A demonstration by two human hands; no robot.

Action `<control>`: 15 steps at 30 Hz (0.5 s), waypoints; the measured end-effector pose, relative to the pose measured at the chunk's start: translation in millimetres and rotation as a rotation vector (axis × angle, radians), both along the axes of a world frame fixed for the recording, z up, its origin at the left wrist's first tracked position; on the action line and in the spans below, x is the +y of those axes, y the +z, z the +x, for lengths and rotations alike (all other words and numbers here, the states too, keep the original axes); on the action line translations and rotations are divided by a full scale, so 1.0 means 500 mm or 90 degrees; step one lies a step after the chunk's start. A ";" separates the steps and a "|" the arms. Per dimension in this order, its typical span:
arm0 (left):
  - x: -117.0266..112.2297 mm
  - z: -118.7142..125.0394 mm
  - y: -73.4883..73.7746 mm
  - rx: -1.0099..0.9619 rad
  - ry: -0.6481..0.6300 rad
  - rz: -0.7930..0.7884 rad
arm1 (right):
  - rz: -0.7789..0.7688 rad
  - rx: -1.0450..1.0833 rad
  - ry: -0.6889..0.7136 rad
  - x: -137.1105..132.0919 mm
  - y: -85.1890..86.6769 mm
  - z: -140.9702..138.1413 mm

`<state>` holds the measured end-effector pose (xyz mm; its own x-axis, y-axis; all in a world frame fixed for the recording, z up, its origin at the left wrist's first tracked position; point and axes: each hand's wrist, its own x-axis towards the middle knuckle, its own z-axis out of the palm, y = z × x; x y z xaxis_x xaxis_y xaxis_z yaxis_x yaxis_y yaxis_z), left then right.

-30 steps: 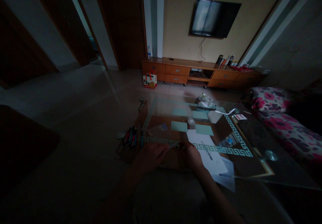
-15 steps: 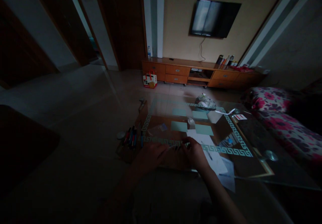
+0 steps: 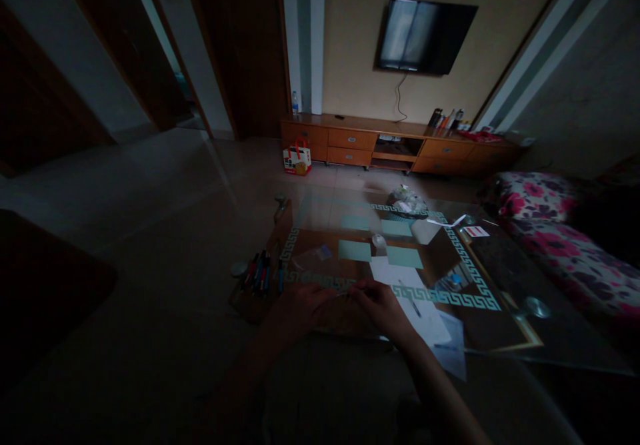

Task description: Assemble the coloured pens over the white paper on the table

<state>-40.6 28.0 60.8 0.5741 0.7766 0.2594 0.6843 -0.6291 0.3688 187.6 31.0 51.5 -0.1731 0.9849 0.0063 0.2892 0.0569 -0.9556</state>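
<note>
The room is dim. My left hand [image 3: 300, 308] and my right hand [image 3: 383, 305] meet over the near edge of a glass coffee table [image 3: 480, 278]. Between their pinched fingers is a thin pen-like object [image 3: 350, 292]; which hand grips which end is hard to tell. A bunch of pens [image 3: 257, 273] lies at the table's left corner, just left of my left hand. White paper sheets [image 3: 415, 305] with a pen on them lie to the right of my right hand.
Several pale green notes [image 3: 355, 250] and a small white object [image 3: 379, 241] lie mid-table. A plastic bag [image 3: 407, 200] sits at the far edge. A floral sofa [image 3: 555, 225] stands right. A TV cabinet [image 3: 395, 144] and wall television [image 3: 423, 35] are beyond, with open floor left.
Both hands have drawn closer together around the thin object, the right hand shifting slightly left. The view has barely moved.
</note>
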 end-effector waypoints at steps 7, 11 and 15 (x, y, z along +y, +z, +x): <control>-0.002 0.000 -0.002 0.008 0.001 0.002 | 0.021 -0.046 0.015 -0.007 0.003 -0.006; -0.002 0.000 -0.002 0.007 0.002 0.003 | 0.029 -0.046 0.007 -0.007 0.003 -0.007; -0.003 -0.001 0.000 0.024 0.006 0.002 | 0.031 -0.032 0.007 -0.007 -0.001 -0.006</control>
